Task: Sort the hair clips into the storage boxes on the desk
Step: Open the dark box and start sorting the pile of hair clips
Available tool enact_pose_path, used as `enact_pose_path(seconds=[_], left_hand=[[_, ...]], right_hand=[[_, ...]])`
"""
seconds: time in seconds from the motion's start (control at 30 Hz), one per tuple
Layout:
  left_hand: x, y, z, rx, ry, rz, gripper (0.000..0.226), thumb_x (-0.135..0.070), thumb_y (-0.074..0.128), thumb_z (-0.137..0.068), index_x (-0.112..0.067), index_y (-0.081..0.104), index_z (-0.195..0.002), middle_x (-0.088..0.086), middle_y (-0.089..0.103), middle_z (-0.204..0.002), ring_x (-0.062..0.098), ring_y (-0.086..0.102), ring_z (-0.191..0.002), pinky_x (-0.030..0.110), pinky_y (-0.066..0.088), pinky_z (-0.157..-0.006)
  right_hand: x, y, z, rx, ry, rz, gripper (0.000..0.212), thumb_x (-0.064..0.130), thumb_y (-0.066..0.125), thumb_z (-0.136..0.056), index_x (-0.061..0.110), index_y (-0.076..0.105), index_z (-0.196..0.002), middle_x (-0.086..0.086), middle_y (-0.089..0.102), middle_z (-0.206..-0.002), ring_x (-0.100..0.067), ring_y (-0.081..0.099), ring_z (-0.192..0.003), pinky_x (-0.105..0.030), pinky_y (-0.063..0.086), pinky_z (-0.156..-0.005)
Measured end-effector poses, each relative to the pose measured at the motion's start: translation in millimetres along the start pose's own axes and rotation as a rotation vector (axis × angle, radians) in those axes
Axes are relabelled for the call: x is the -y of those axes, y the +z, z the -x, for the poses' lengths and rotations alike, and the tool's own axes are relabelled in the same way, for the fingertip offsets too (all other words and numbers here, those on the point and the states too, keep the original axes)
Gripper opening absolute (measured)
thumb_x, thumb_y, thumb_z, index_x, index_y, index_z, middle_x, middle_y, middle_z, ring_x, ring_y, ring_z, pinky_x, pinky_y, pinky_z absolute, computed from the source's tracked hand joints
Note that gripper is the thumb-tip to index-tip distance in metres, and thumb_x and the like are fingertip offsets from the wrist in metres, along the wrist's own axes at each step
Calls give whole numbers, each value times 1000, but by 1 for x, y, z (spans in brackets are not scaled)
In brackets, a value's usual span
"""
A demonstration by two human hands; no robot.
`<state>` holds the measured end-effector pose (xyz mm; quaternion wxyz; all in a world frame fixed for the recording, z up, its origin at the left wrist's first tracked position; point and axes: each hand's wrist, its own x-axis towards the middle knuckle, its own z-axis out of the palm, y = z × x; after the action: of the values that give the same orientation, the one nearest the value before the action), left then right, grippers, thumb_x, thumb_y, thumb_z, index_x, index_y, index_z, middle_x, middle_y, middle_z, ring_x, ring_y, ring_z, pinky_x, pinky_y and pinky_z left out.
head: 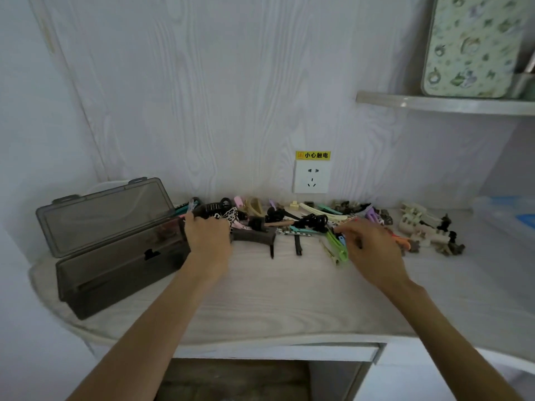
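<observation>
A yellow sticker [313,155] is sitting on the wall just above the white socket [311,176], behind the back edge of the desk [289,290]. It is showing a small warning triangle at its left end and the black characters 小心触电. No other text, brand or number is showing clearly enough to read on anything else.

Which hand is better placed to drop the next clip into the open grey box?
Left, probably. The left hand is right beside the open grey box; the right hand is over the green clip, farther away.
</observation>
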<state>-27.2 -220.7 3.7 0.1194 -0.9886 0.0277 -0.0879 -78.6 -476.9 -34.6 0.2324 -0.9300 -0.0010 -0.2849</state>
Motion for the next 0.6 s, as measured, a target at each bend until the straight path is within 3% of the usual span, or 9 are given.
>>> enact_pose_path(seconds=[0.07, 0.17, 0.23, 0.33, 0.5, 0.6], left_hand=[[-1, -9, 10, -55, -4, 60, 17, -23, 52, -91, -19, 57, -106, 1, 66, -104, 21, 59, -103, 36, 31, -100], [-16, -22, 24, -172, 82, 208, 16, -27, 51, -93, -20, 57, -107, -1, 66, -99, 18, 61, -95, 34, 37, -92], [-40, -27, 29, -187, 223, 468, 22, -31, 49, -94, -24, 57, -113, -3, 68, -103, 17, 64, -94, 33, 44, -83], [-94, -28, 26, -65, 412, 780, 28, -31, 48, -95, -28, 52, -123, -7, 66, -114, 16, 63, -101, 34, 51, -81], [-167, -15, 14, -97, 482, 847, 27, -21, 44, -97, -22, 50, -123, 2, 65, -107, 20, 60, -94, 31, 43, -68], [-187, -8, 8, -89, 489, 868, 26, -25, 43, -96, -22, 51, -121, 1, 65, -104, 19, 60, -92, 34, 50, -71]], right_hand=[[-30, -15, 2, -37, 126, 107, 26, 7, 50, -89, 19, 68, -104, -8, 65, -99, -27, 59, -91, -31, 44, -67], [-62, -22, 4, 35, 280, 147, 21, 22, 49, -92, 17, 60, -110, -9, 59, -103, -27, 55, -95, -32, 41, -71], [-74, -18, 5, 115, 254, 139, 22, 30, 51, -90, 20, 58, -109, -5, 58, -100, -24, 54, -93, -28, 36, -71], [-79, -14, 11, 161, 186, 159, 27, 36, 50, -89, 28, 55, -115, 1, 59, -102, -24, 54, -99, -28, 40, -74], [-76, -16, 20, 130, 129, 197, 37, 27, 47, -92, 38, 49, -127, 5, 56, -124, -23, 48, -111, -33, 44, -88], [-72, -12, 19, 117, 109, 178, 41, 28, 52, -86, 38, 50, -126, 7, 57, -126, -22, 47, -114, -31, 42, -91]])
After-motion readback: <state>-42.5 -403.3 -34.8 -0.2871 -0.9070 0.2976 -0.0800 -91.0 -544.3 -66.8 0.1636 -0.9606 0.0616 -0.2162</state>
